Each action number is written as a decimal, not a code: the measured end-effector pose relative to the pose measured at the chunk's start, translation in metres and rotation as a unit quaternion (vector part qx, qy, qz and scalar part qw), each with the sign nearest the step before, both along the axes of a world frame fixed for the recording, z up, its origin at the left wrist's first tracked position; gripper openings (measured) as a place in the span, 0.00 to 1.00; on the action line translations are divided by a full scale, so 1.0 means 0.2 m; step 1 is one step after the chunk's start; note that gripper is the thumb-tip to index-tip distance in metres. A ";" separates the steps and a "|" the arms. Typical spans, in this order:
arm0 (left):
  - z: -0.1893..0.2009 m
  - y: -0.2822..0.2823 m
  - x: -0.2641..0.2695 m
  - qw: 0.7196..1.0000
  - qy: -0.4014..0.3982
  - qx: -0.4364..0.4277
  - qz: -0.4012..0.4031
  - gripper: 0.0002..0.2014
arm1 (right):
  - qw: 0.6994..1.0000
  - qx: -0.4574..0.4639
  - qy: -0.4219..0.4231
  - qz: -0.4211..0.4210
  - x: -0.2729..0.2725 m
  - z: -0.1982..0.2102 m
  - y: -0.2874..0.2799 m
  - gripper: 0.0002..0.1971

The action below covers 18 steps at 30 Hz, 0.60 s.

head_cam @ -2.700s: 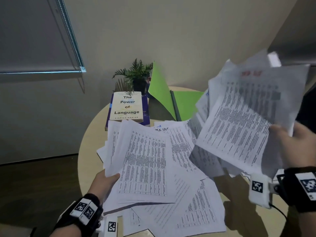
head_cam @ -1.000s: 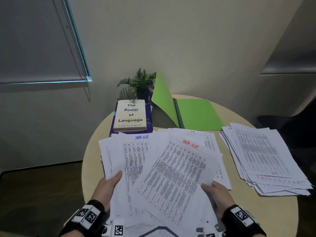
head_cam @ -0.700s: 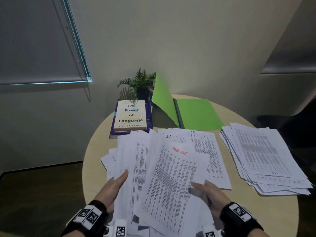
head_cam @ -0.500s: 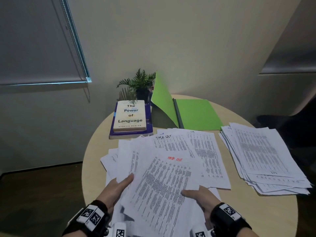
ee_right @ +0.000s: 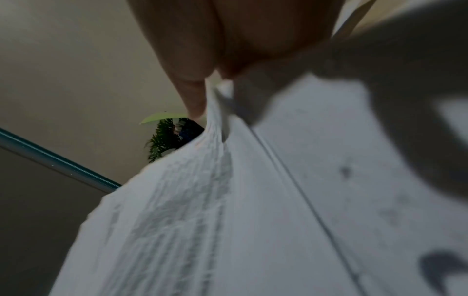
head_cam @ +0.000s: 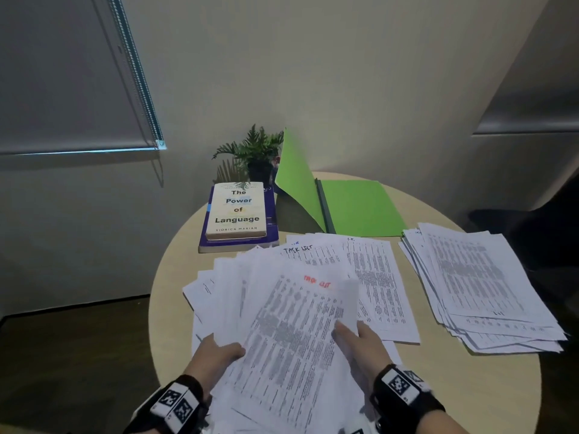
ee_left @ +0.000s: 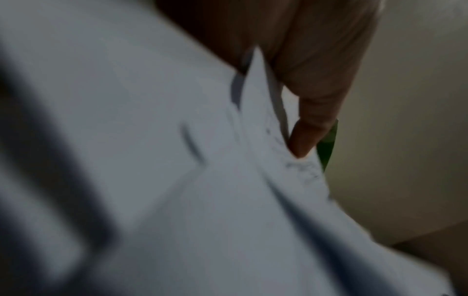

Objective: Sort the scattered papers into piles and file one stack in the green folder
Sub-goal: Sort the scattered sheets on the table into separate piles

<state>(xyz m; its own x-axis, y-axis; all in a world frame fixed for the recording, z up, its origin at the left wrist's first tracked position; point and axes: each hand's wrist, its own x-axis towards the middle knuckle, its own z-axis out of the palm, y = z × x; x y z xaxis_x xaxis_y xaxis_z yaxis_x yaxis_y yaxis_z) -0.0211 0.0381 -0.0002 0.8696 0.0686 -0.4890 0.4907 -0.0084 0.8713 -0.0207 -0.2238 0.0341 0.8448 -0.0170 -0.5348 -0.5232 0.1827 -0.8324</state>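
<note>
Worktop point(head_cam: 175, 296), round and pale wood, carries everything we see. Across its near middle spreads the largest thing on it, the loose fan of scattered papers point(head_cam: 376, 277), some sheets headed "TASK LIST" in black. To the right, apart from the fan, lies a gathered pile point(head_cam: 479, 286) of printed sheets, its edges uneven. Behind the papers the green folder point(head_cam: 357, 208) lies open, its right cover flat on the worktop and its left cover standing up at a slant. Left of the folder sit two stacked books point(head_cam: 238, 214), the upper one titled "The Power of Language", and behind them a small potted plant point(head_cam: 253, 151).

On top of the fan we see one sheet with a red heading point(head_cam: 294, 327), raised at its right edge. Our right hand point(head_cam: 360, 343) pinches that edge between thumb and fingers, as the right wrist view shows. Our left hand point(head_cam: 216, 352) grips the left side of the fanned sheets, thumb on top and fingers tucked beneath.
</note>
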 end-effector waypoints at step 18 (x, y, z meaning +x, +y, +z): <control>0.01 0.25 -0.05 0.994 -0.032 0.029 0.098 0.12 | 0.867 -0.490 0.048 0.081 0.28 -0.11 -0.13 0.42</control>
<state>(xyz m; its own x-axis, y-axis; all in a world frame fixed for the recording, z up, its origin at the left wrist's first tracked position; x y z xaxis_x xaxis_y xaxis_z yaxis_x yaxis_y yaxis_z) -0.0304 0.0888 0.0026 0.8659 0.2658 -0.4238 0.4318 0.0307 0.9015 0.0349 -0.2504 0.0117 0.8312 -0.3883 -0.3980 -0.5512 -0.6692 -0.4984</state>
